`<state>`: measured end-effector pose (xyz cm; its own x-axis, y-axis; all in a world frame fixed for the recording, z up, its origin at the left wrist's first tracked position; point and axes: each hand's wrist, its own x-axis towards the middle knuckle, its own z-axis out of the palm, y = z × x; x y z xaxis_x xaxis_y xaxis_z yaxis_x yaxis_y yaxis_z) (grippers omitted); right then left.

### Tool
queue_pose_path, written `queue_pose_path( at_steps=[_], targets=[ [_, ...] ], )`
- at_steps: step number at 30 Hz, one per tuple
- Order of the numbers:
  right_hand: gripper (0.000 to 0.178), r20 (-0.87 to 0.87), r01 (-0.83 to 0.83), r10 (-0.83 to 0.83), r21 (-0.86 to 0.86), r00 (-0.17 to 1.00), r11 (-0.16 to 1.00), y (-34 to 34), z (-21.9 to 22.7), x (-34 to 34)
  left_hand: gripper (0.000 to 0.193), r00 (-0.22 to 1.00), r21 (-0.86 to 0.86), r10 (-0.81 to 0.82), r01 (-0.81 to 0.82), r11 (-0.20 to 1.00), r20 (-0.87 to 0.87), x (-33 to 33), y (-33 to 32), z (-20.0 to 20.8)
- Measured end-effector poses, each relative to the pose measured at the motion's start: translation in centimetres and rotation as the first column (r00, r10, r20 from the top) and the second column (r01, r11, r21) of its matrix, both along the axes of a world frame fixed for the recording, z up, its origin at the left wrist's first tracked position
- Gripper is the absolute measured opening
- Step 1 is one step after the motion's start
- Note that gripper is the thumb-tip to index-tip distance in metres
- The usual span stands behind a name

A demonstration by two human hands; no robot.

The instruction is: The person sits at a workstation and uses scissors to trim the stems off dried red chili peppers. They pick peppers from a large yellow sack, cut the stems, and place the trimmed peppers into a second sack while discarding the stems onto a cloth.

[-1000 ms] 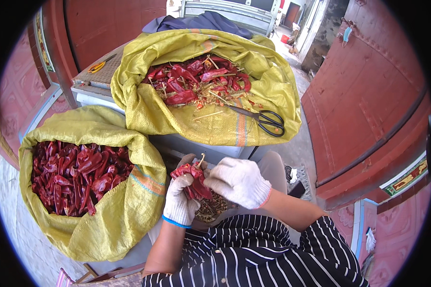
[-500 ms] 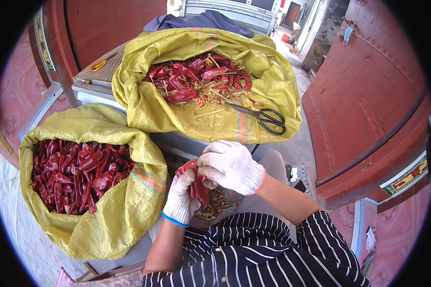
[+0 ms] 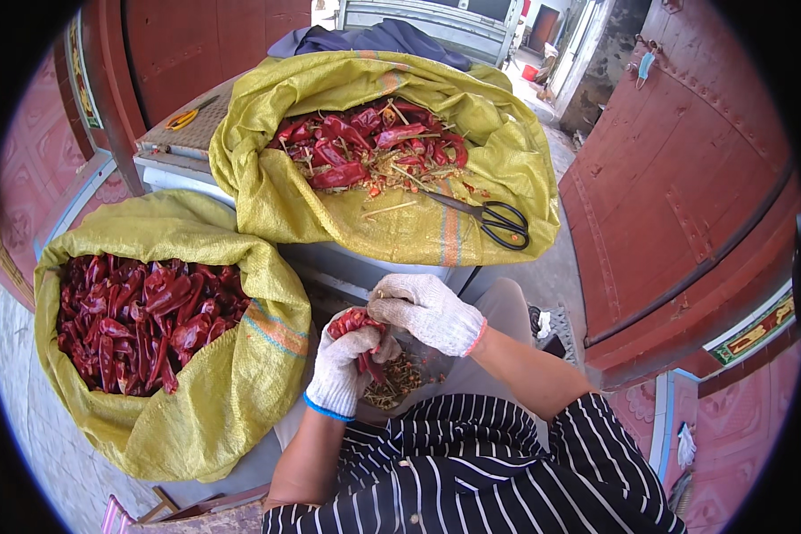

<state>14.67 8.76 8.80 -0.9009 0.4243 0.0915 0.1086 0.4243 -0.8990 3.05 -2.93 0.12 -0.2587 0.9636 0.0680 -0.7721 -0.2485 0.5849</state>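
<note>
In white knitted work gloves, both my hands meet in front of my lap. My left hand [image 3: 336, 363], with a blue cuff edge, is closed around dried red chili peppers [image 3: 351, 321]; part of the bunch hangs below the fingers. The fingers of my right hand [image 3: 429, 311] are pinched together at the top of the bunch. What lies between those fingertips is hidden. Beneath the hands is a heap of stems and seeds [image 3: 399, 381].
A yellow woven sack [image 3: 249, 392] full of red chilies [image 3: 142, 320] stands at left. Ahead, another yellow sack [image 3: 329, 222] bears chilies, loose stems and black-handled scissors [image 3: 498, 222]. Orange-handled scissors [image 3: 185, 119] lie behind at left. A red door [image 3: 676, 187] stands at right.
My left hand has turned and shifted slightly to the right, and less of the chilies hangs below it. The right hand has moved slightly left and down, still pinched at the bunch.
</note>
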Motion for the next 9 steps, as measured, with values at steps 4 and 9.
queue_pose_path(
  at_steps=[4, 9],
  targets=[
    [0.015, 0.035, 0.106, -0.108, -0.625, 0.994, 0.773, -1.0, -0.6, 0.1, 0.019, 0.996, 0.078, -0.018, 0.011, 0.997, 0.089, 0.2, 0.3, -2.0],
    [0.014, 0.04, 0.145, -0.245, -0.892, 0.969, 0.428, 0.0, -3.0, -0.2, 0.022, 0.99, 0.119, -0.019, 0.002, 0.993, 0.143, 0.1, 0.6, -2.8]
  ],
)
